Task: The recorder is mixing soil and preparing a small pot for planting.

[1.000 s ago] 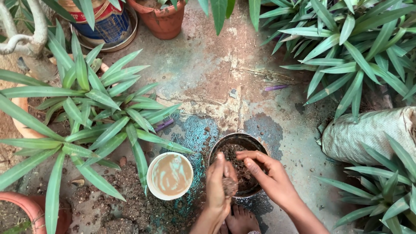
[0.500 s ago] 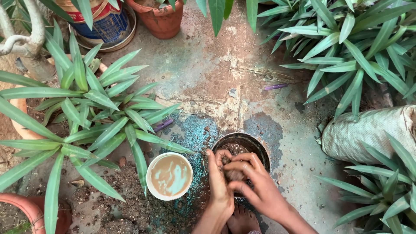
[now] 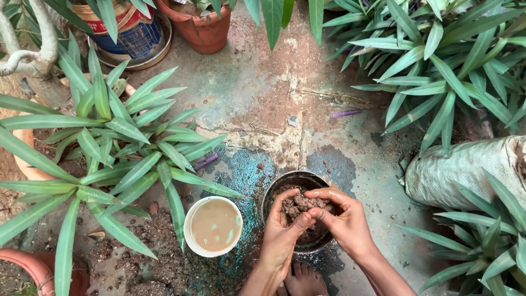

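At the far left a terracotta clay pot is cut off by the bottom corner, so its contents cannot be made out. Above it, a pale round planter holds a plant with long green pointed leaves; the foliage hides most of its rim and soil. At the top edge stand a blue and red painted tin on a round tray and a brown clay flowerpot, both cropped, so what they hold does not show. Loose dark soil lies scattered on the stained concrete floor.

Just left of the hands sits a round white plastic tub filled with muddy brown water. Touching distance to its right stands a small dark metal pot partly filled with crumbly soil. The left hand is cupped, fingers curled about a brown clod of earth held over the pot. The right hand closes on the same clod from the other side, fingers bent over its top. The hands cover much of the pot's inside. A bare foot peeks in below, cropped.

At the right a grey woven sack lies on its side, its end cut off and its contents unseen, with leafy green plants above and below.
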